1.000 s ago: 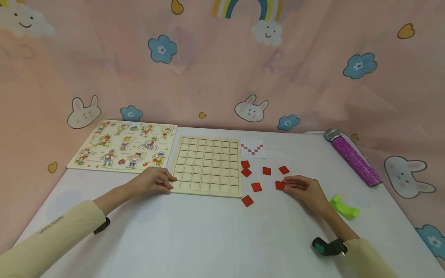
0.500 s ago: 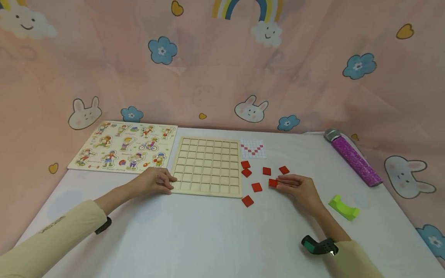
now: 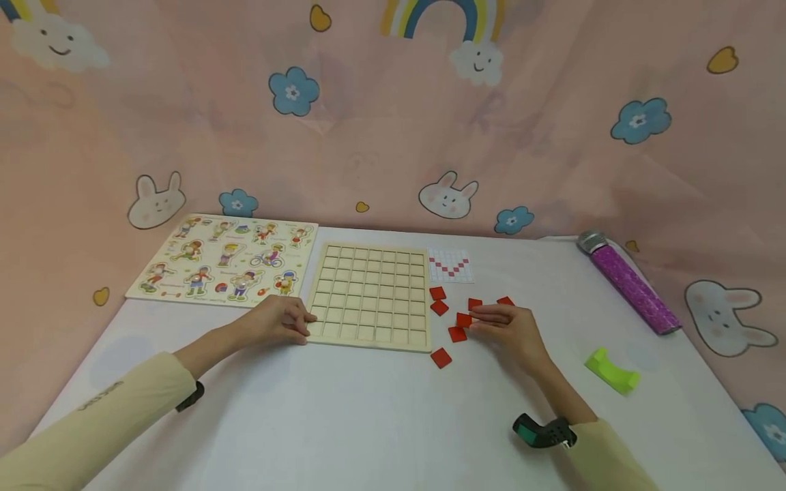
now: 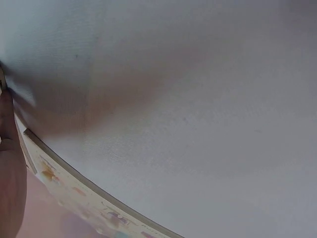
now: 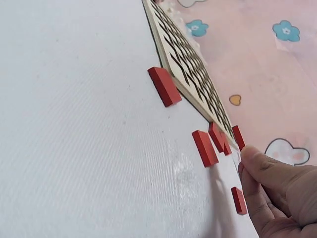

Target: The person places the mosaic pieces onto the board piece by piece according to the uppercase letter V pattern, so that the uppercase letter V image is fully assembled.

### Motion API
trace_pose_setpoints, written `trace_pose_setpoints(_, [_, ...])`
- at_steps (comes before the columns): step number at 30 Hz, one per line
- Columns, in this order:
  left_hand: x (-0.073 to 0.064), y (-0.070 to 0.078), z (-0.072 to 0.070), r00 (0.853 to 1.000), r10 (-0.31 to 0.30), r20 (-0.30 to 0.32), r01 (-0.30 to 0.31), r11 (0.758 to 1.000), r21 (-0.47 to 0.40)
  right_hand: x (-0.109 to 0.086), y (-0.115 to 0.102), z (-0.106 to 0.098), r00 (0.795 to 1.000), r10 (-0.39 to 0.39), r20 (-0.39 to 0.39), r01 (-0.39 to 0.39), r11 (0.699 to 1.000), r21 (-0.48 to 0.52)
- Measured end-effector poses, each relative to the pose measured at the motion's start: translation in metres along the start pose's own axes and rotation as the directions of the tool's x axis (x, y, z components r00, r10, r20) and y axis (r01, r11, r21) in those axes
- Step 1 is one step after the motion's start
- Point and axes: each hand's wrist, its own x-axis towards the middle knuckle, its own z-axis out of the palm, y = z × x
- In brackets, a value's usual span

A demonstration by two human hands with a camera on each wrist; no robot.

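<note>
A red square tile (image 3: 463, 320) is pinched between the thumb and fingertips of my right hand (image 3: 512, 334); in the right wrist view this held tile (image 5: 238, 137) is raised off the white tabletop. The wooden grid board (image 3: 370, 298) lies flat with its squares bare. At its near left corner my left hand (image 3: 273, 320) grips the edge. Loose red tiles lie between the board and my right hand, among them one near the front (image 3: 441, 358) and one just below the held tile (image 3: 457, 334). Only part of my left hand (image 4: 10, 163) shows in the left wrist view.
A small pattern card (image 3: 451, 266) with a red V touches the board's far right side. Left of the board lies a picture puzzle board (image 3: 227, 259). Over on the right are a purple glittery microphone (image 3: 632, 286) and a lime green curved piece (image 3: 612, 371).
My right hand has lifted a red tile from the right side and carried it left toward the board. My left hand has stayed at the board's corner.
</note>
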Motion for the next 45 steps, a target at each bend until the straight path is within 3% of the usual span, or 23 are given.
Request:
trace_pose_setpoints(6, [0.002, 0.000, 0.000, 1.000, -0.016, 0.008, 0.016, 1.000, 0.026, 0.006, -0.010, 0.012, 1.000, 0.008, 0.002, -0.008, 1.000, 0.030])
trace_pose_setpoints(15, [0.004, 0.004, -0.002, 1.000, -0.018, 0.018, 0.017, 0.998, 0.060, 0.014, -0.026, 0.032, 0.996, 0.086, 0.035, -0.088, 0.992, 0.091])
trace_pose_setpoints(23, [0.006, 0.008, -0.004, 0.999, -0.040, 0.032, 0.036, 0.993, 0.111, 0.021, -0.036, 0.051, 0.996, 0.067, 0.066, -0.074, 0.990, 0.117])
trace_pose_setpoints(30, [0.007, 0.007, -0.003, 0.998, -0.064, 0.028, 0.061, 0.994, 0.094, 0.025, -0.042, 0.066, 0.996, 0.061, 0.060, -0.067, 0.992, 0.109])
trace_pose_setpoints(38, [0.006, 0.006, -0.004, 0.997, -0.069, 0.033, 0.066, 0.994, 0.086, 0.028, -0.051, 0.087, 0.994, 0.077, 0.082, -0.090, 0.980, 0.178])
trace_pose_setpoints(45, [0.007, 0.010, -0.003, 0.995, -0.092, 0.034, 0.088, 0.992, 0.092, 0.030, -0.056, 0.100, 0.994, 0.032, 0.104, -0.054, 0.975, 0.217])
